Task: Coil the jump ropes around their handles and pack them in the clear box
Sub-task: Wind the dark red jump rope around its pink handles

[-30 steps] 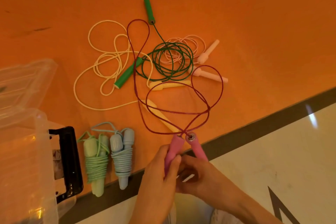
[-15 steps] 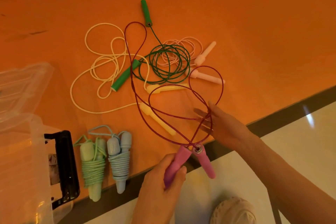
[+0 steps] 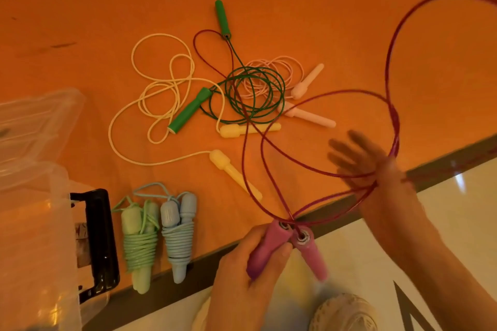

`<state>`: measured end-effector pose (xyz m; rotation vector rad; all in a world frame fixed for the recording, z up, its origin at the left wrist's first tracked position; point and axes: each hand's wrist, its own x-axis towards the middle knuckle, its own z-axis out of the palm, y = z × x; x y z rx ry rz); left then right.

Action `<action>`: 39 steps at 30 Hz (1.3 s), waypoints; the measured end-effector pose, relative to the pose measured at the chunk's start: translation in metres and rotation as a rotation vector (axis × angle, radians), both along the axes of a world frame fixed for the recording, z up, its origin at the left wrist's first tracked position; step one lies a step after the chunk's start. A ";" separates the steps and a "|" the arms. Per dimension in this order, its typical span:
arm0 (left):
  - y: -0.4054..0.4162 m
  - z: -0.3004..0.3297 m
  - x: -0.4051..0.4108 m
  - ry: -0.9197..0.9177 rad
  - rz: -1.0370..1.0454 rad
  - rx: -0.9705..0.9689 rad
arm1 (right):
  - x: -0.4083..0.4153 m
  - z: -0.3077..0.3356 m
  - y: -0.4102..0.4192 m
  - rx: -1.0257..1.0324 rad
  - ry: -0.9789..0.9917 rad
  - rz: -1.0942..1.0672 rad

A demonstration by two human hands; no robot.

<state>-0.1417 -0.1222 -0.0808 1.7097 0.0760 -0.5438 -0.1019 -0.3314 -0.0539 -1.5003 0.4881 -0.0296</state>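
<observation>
1. Since half a second ago, the right hand [image 3: 376, 169] has swung out past the orange worktop's [image 3: 349, 8] front edge, dragging the red cord [image 3: 387, 83] up into a tall loop; its fingers look spread but blurred, the cord hooked over it.
2. Left hand [image 3: 250, 263] grips 1 of the 2 pink handles [image 3: 269, 247] just off that front edge.
3. Mint bundle [image 3: 139, 239] and blue bundle [image 3: 177, 234], both wound, lie at the front edge beside the clear box [image 3: 32, 223] at the left end.
4. Green rope [image 3: 252, 94], cream rope [image 3: 166, 88] and pale pink rope [image 3: 279, 72] lie loose mid-worktop.
</observation>
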 end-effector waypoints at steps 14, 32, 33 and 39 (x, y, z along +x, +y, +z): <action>-0.006 0.006 0.008 0.212 0.139 -0.061 | -0.040 0.000 0.067 0.070 0.324 0.184; 0.012 0.030 -0.010 0.598 0.132 -0.438 | -0.054 0.008 0.109 0.058 0.296 0.063; 0.014 0.029 -0.009 0.581 0.090 -0.436 | -0.053 0.006 0.104 0.014 0.282 -0.032; 0.027 0.048 -0.010 0.511 -0.075 -0.458 | -0.032 0.003 0.052 -0.675 -0.089 0.302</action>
